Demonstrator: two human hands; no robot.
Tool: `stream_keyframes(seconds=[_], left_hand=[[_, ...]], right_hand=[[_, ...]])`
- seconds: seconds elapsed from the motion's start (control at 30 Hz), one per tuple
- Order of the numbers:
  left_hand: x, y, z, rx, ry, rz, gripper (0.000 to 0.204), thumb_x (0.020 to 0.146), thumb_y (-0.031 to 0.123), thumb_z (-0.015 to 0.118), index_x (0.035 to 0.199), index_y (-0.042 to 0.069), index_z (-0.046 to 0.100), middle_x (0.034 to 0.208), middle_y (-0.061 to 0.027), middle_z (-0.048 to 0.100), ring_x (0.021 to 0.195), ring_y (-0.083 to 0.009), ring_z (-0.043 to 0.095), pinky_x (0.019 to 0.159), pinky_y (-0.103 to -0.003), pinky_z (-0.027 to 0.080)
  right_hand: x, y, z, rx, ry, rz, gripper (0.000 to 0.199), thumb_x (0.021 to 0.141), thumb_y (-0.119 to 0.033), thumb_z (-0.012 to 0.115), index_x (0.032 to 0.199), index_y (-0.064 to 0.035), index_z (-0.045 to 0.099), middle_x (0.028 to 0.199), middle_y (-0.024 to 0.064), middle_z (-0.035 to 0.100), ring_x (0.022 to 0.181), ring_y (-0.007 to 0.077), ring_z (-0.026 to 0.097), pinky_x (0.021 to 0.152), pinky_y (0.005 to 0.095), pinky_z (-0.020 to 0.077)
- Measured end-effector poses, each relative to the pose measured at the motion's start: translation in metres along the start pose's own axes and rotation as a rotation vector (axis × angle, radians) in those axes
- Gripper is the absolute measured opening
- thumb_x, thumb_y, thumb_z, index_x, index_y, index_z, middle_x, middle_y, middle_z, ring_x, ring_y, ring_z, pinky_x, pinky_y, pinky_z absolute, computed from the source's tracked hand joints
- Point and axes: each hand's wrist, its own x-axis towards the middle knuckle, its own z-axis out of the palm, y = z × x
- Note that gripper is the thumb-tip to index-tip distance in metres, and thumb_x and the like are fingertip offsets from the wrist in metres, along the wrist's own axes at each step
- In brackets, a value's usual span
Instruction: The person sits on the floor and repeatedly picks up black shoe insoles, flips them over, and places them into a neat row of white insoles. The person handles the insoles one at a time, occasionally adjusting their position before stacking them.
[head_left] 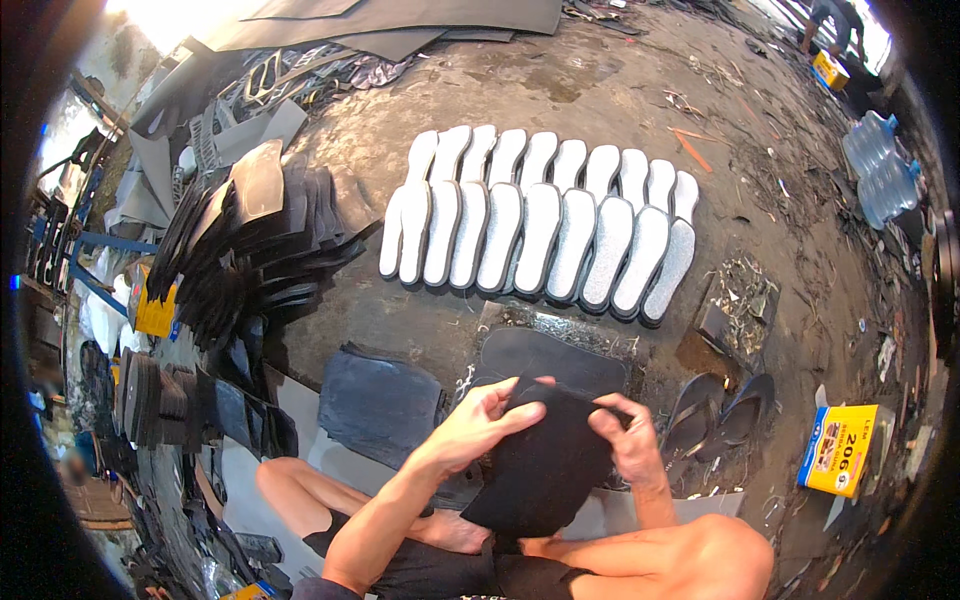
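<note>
A black rectangular sheet [548,475], perhaps rubber or foam, is held upright over my lap. My left hand [485,425] pinches its upper left corner, thumb on the near face. At the upper right edge, my right hand [630,440] grips the same sheet with bent fingers. Just beyond it, a dark sheet with a curved outline [545,355] lies on a worn block [600,335]. To the left sits a stack of dark blue-black rectangular sheets [380,400]. Farther off, two rows of soles with whitish tops [540,235] stand leaning on one another.
Flip-flops [718,412] lie right of the block, near a scrap-covered slab [742,305]. A yellow and blue box [845,450] and a clear water jug [880,170] stand farther right. Piled dark sheets [250,240] fill the left. Another person [835,22] bends at the far right.
</note>
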Motion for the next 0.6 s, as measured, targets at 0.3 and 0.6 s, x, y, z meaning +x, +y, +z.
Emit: stream_keyframes(seconds=[0.3, 0.6], left_hand=[[-0.055, 0.003, 0.032, 0.301, 0.380, 0.291, 0.030, 0.097, 0.023, 0.090, 0.115, 0.000, 0.082, 0.100, -0.0074, 0.084, 0.090, -0.0116, 0.076, 0.080, -0.030, 0.063], [-0.072, 0.000, 0.056, 0.409, 0.309, 0.679, 0.021, 0.093, 0.017, 0.091, 0.109, 0.004, 0.084, 0.100, -0.0107, 0.081, 0.096, -0.0203, 0.078, 0.088, -0.034, 0.059]], right_hand=[[-0.009, -0.048, 0.043, -0.114, -0.024, -0.130, 0.035, 0.094, -0.014, 0.091, 0.124, -0.0054, 0.075, 0.112, 0.0045, 0.080, 0.105, 0.0140, 0.074, 0.099, 0.0326, 0.0581], [-0.015, -0.181, 0.035, -0.690, -0.650, -0.112, 0.057, 0.090, -0.020, 0.095, 0.140, -0.0024, 0.072, 0.123, 0.0117, 0.081, 0.115, 0.0209, 0.077, 0.103, 0.0388, 0.0596]])
